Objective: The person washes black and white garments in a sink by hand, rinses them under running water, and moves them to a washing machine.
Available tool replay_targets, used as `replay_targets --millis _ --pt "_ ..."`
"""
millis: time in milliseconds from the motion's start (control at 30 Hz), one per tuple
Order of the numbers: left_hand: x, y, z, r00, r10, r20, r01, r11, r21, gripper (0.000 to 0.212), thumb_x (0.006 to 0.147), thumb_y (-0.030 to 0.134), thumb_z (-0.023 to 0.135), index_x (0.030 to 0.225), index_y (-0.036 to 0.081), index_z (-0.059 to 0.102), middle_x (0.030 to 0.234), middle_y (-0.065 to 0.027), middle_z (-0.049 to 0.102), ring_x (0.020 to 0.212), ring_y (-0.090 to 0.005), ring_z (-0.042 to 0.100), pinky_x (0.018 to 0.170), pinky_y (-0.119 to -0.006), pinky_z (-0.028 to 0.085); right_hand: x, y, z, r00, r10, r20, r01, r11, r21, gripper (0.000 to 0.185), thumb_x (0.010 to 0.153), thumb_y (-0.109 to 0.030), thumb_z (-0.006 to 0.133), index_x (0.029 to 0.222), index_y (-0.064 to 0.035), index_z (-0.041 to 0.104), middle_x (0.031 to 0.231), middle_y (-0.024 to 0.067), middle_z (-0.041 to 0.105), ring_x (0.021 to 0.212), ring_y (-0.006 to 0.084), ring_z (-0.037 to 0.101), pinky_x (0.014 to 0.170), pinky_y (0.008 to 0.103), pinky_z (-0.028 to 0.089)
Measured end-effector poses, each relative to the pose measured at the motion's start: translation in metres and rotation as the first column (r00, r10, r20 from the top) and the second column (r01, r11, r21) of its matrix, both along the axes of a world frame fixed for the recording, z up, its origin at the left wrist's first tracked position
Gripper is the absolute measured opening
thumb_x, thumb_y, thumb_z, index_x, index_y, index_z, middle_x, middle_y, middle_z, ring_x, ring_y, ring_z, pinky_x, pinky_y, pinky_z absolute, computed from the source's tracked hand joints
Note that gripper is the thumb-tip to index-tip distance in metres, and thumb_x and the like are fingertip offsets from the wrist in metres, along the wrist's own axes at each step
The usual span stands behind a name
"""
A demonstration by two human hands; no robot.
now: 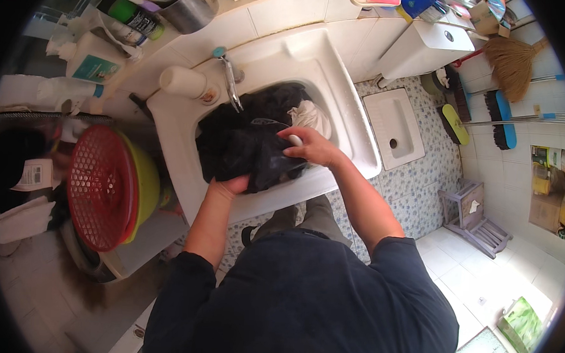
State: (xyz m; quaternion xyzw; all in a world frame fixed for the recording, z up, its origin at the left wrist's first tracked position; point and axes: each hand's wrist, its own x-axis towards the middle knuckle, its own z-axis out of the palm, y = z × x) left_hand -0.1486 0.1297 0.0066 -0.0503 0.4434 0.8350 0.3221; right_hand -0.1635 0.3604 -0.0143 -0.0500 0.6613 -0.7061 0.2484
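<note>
Dark wet clothing (250, 148) fills the basin of a white ceramic sink (357, 127) before me. My left hand (235, 184) is at the basin's near edge, holding a fold of the black garment, which covers most of its fingers. Over the cloth on the right, my right hand (313, 147) grips a small white object (295, 140); its oval end shows between thumb and fingers, and I cannot tell what it is. A bunched white cloth (313, 118) lies just beyond that hand. The metal faucet (232, 85) reaches over the basin from the back.
A white cup (182, 81) stands on the sink's back left corner. Left of the sink are a red plastic colander (102, 186) and a lime-green basin (145, 183). A squat toilet (405, 116) lies to the right, with brushes (500, 118) and a grey stool (472, 210) beyond.
</note>
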Motion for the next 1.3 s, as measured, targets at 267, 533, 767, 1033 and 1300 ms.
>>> replay_targets --millis 267,533,767,1033,1300 --pt "0.002 -0.002 -0.017 0.682 0.409 0.605 -0.326 0.912 -0.250 0.045 0.092 0.029 0.048 0.131 0.007 0.042 0.134 -0.0095 0.046 0.121 -0.0247 0.044 0.107 -0.038 0.032 -0.022 0.014 -0.028 0.922 -0.288 -0.260 0.380 0.804 0.457 0.039 0.069 -0.005 0.065 0.107 0.0005 0.061 0.099 0.0169 0.063 0.095 0.0253 0.060 0.085 0.0318 0.046" --pt "0.009 0.031 -0.050 0.948 -0.006 0.317 -0.189 0.792 0.580 0.042 0.098 0.025 0.033 0.137 0.009 0.033 0.140 -0.0079 0.037 0.129 -0.0212 0.035 0.110 -0.036 0.025 0.018 -0.072 -0.013 0.656 -0.533 -0.534 0.716 0.663 0.219 0.043 0.086 -0.021 0.054 0.122 0.0026 0.049 0.116 0.0242 0.055 0.110 0.0378 0.052 0.094 0.0395 0.040" --pt "0.024 0.051 -0.022 0.852 -0.201 -0.483 -0.040 0.896 -0.443 0.038 0.097 0.022 0.035 0.131 0.007 0.040 0.136 -0.0091 0.042 0.126 -0.0203 0.038 0.109 -0.033 0.027 -0.009 -0.072 -0.078 0.591 -0.790 0.164 0.797 0.603 0.030 0.048 0.091 -0.027 0.049 0.125 0.0062 0.045 0.107 0.0216 0.059 0.081 0.0233 0.063 0.075 0.0342 0.049" --pt "0.004 0.020 0.016 0.926 0.234 0.296 -0.339 0.861 0.380 0.039 0.090 0.028 0.049 0.119 0.002 0.051 0.123 -0.0127 0.054 0.114 -0.0257 0.051 0.102 -0.043 0.037 -0.005 -0.016 -0.039 0.587 -0.793 0.160 0.808 0.586 -0.059 0.035 0.094 -0.030 0.048 0.111 0.0012 0.048 0.093 0.0121 0.059 0.076 0.0159 0.060 0.054 0.0242 0.047" --pt "0.017 0.036 -0.010 0.883 0.011 0.470 -0.311 0.764 0.566 0.026 0.086 0.036 0.055 0.105 0.018 0.059 0.102 0.0027 0.061 0.098 -0.0115 0.057 0.092 -0.032 0.044 0.027 -0.100 -0.063 0.825 -0.430 -0.366 0.443 0.895 -0.054 0.032 0.090 -0.022 0.053 0.114 -0.0012 0.050 0.097 0.0140 0.060 0.081 0.0247 0.058 0.074 0.0332 0.047"
